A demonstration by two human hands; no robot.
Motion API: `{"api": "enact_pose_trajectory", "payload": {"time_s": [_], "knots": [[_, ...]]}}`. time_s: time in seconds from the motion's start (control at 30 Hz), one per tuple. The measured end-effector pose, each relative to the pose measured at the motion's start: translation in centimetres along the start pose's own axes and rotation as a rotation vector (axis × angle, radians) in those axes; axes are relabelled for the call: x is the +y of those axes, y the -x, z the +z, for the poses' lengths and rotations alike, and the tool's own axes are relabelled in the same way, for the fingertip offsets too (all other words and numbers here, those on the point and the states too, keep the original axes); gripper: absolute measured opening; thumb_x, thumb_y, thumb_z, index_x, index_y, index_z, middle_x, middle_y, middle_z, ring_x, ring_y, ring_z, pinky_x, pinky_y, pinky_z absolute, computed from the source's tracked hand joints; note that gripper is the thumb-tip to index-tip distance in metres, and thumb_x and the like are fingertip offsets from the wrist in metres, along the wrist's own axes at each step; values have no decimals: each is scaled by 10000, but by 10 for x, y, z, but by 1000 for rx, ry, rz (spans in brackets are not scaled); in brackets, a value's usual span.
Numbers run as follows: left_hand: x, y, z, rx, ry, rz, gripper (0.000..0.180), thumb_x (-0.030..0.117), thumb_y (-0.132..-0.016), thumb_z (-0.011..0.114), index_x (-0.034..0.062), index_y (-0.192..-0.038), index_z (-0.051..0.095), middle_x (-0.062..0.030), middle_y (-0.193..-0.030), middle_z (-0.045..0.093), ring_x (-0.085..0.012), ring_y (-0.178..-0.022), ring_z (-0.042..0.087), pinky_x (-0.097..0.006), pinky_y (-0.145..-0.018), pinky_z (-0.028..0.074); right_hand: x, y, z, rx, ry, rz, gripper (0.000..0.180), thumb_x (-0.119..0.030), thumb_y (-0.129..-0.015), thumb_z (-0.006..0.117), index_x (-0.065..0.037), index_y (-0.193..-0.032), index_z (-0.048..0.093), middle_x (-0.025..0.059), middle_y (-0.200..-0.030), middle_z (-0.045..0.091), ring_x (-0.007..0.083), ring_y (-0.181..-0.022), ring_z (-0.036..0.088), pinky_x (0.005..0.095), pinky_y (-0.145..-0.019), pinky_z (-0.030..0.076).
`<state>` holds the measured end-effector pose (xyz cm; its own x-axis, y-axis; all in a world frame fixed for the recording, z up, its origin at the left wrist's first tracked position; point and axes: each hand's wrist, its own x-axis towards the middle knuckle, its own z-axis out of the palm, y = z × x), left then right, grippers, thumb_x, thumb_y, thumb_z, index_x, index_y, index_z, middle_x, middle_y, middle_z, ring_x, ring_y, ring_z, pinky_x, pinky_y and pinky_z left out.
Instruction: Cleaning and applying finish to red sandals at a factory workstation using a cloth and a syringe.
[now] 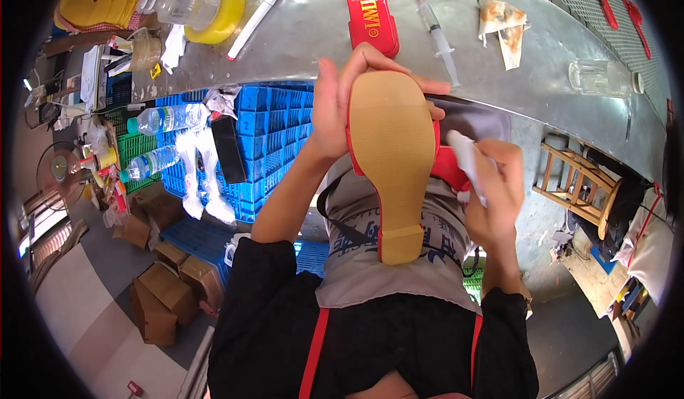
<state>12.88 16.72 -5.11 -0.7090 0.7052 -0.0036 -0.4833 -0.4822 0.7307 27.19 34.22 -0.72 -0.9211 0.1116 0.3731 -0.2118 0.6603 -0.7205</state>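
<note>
A red sandal with a tan ribbed sole [393,149] is held sole up over my lap, its toe end toward the metal table. My left hand [335,107] wraps around the toe end from the left, its fingers behind the sole. Right of the sandal, my right hand [499,185] grips a folded white cloth [467,158]; motion blurs both. The cloth is close to the red strap part [447,167], but I cannot tell whether they touch. Just beyond my left hand, another red sandal [374,21] lies on the table, its insole showing gold lettering.
On the metal table [313,35] lie a syringe [434,28], a marker [258,23], a stained cloth [504,18] and a glass bottle [600,78]. Blue crates [274,135] stand left, with water bottles [160,120] beside them. A wooden stool [581,178] is right. Another person's yellow clothing [85,3] shows far left.
</note>
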Motion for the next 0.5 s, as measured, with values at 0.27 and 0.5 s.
{"api": "enact_pose_trajectory", "payload": {"time_s": [0.27, 0.5], "knots": [[3, -9, 7, -29, -69, -1, 885, 817, -906, 175, 4, -1133, 443, -471, -1201, 534, -451, -1030, 663, -501, -866, 555, 1, -23, 5, 60, -181, 116, 391, 123, -785, 510, 46, -1134, 666, 149, -912, 597, 232, -780, 600, 306, -655, 495], [11, -4, 14, -55, -407, 44, 764, 694, -992, 102, 21, -1164, 420, -341, -1231, 602, -316, -1148, 626, -404, -990, 482, 8, -49, 21, 93, 25, -91, 396, 35, -710, 744, -75, -1090, 720, 52, -802, 593, 196, -604, 592, 301, -520, 469]]}}
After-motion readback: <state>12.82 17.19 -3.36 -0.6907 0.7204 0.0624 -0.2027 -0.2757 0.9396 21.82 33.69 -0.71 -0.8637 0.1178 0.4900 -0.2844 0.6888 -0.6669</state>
